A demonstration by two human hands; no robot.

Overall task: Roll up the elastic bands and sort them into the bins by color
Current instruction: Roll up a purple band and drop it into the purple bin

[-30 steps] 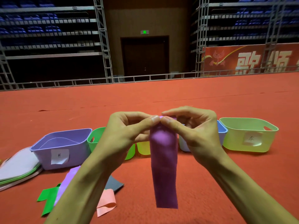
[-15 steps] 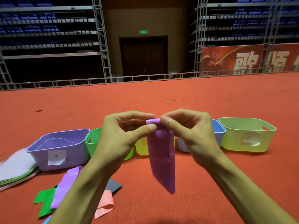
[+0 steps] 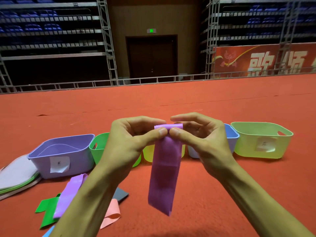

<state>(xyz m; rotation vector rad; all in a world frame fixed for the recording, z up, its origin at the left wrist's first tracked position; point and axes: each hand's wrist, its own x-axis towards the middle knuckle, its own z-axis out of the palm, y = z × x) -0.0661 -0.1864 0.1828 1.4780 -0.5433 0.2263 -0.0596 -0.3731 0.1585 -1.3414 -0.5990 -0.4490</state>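
Held band: a flat purple band (image 3: 165, 170), smooth and faintly see-through, is hanging in the air in front of the row of bins. Its top edge is curling over into a small tight roll, and the rest is dangling straight down, loose at the bottom.
Left hand: the left hand (image 3: 130, 141) is pinching the rolled top edge between the thumb and curled fingers.
Right hand: the right hand (image 3: 203, 139) is pinching the same roll just beside it, with the two thumb tips nearly touching.
Bins: a purple bin (image 3: 65, 156), a green bin (image 3: 98, 144), a yellow bin (image 3: 147, 154), a blue bin (image 3: 230, 135) and a lime bin (image 3: 261, 139) are standing in a row on the red floor (image 3: 222, 194), partly hidden behind the hands. The purple and lime ones are showing paper labels.
Loose bands: a lilac band (image 3: 70, 194), a green band (image 3: 47, 209), a pink band (image 3: 111, 212) and a grey band (image 3: 121, 194) are lying together on the floor near the purple bin.
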